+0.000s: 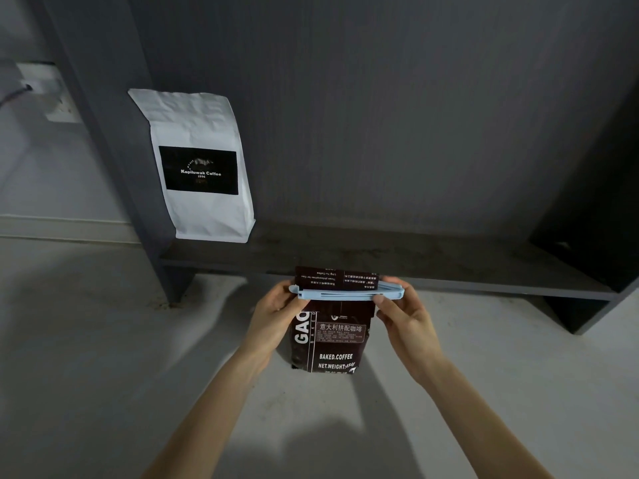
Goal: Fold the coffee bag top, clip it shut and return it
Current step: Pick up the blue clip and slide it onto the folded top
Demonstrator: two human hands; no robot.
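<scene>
- Pale blue plastic, the clip [345, 293] lies crosswise over the dark coffee bag [332, 340] just below its folded top [337, 279], whose printing reads upside down, so the flap is turned over toward the camera side.
- Held upright in the air above the light floor [86, 357], the coffee bag hangs just in front of the front edge of the low dark shelf [415, 257]; it rests on nothing.
- At the clip's left end, the left hand [276, 305] wraps around the bag's edge, its thumb against the plastic.
- On the other end, the right hand [397, 309] pinches the clip between thumb and fingers; neither hand is spread wide.
- Whether the clip has latched I cannot tell: a thin slot shows along its length and the right tip looks slightly parted.
- Risk one, as I judge it: if that end is not pressed fully home, the bars may spring apart and the fold may unroll once a hand lets go.
- Risk two: uneven pressure could skew the clip, leaving a corner of the flap outside it and the seal leaky.
- Risk three: with both hands up at the clip and none under the base, the bag could slip out and drop to the floor.
- Risk four: setting it back on the shelf near the white coffee bag [200, 167], which leans against the left upright, a careless nudge could topple that neighbour.
</scene>
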